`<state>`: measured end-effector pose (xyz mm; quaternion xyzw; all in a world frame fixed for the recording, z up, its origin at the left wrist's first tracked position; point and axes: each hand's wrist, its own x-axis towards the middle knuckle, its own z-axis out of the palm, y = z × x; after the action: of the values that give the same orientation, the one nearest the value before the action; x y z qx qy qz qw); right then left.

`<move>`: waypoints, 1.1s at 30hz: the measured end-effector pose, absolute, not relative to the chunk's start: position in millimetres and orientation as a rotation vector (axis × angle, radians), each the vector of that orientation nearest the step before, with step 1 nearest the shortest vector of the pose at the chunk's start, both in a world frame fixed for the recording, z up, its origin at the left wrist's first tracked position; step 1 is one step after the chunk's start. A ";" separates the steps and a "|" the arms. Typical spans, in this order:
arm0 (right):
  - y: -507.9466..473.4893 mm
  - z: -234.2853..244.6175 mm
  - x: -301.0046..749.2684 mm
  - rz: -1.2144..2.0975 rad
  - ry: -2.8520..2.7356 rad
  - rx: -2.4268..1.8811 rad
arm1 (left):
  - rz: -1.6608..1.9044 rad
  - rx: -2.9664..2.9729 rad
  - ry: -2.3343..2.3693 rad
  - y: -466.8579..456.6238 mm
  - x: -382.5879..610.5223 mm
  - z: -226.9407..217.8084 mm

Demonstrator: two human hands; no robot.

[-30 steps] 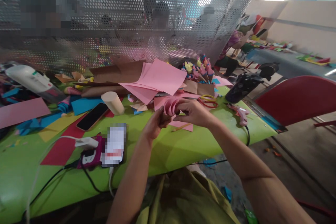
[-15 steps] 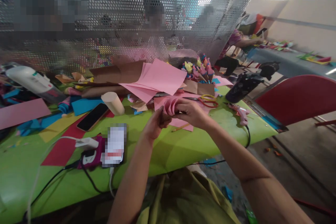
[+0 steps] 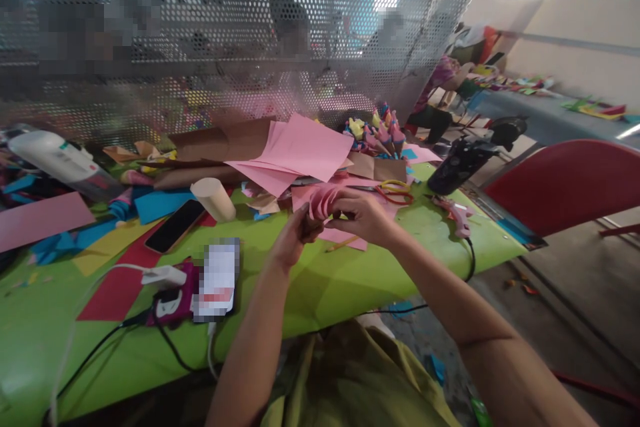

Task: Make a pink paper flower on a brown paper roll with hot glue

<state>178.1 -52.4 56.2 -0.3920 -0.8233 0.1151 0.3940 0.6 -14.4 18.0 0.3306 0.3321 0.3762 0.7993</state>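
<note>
A curled strip of pink paper [image 3: 323, 201], wound in loose loops, is held between my two hands above the green table. My left hand [image 3: 296, 235] pinches its lower left side, fingers folded under it. From the right, my right hand [image 3: 363, 213] grips the other side with thumb and fingertips. Beneath and behind the hands lie pink paper pieces [image 3: 345, 238] and a pencil [image 3: 343, 244]. Scissors with red and yellow handles [image 3: 397, 192] rest just beyond my right hand. A stack of pink sheets [image 3: 300, 150] lies farther back.
On the left are a cream paper tube [image 3: 214, 200], a dark phone [image 3: 175, 225], a lit phone [image 3: 217, 280] and a purple power strip [image 3: 173, 300] with cables. To the right lie a pink glue gun [image 3: 460, 219] and a black bottle [image 3: 457, 163]. A perforated metal panel [image 3: 225, 87] stands behind.
The pink strip's loops look slightly more spread than before. Both hands keep nearly the same place and grip; the view has shifted a little.
</note>
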 end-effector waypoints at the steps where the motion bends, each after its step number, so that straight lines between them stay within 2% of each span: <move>1: -52.3 56.1 177.8 0.296 -2.083 -1.004 | 0.813 0.709 0.721 -14.5 0.6 17.6; 16: -52.1 45.2 177.9 0.294 -2.050 -0.989 | 0.836 0.723 0.760 -14.1 1.5 14.6; 27: -56.3 54.1 181.8 0.257 -2.011 -0.967 | 0.859 0.779 0.837 -13.7 -3.4 19.1; 33: -65.6 58.2 180.2 0.245 -1.782 -0.988 | 0.907 0.961 0.804 -11.2 0.7 11.6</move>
<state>180.2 -65.6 58.2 -0.4116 -0.7428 0.1022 0.5181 0.7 -11.2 11.6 0.4338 0.3632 0.4096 0.7156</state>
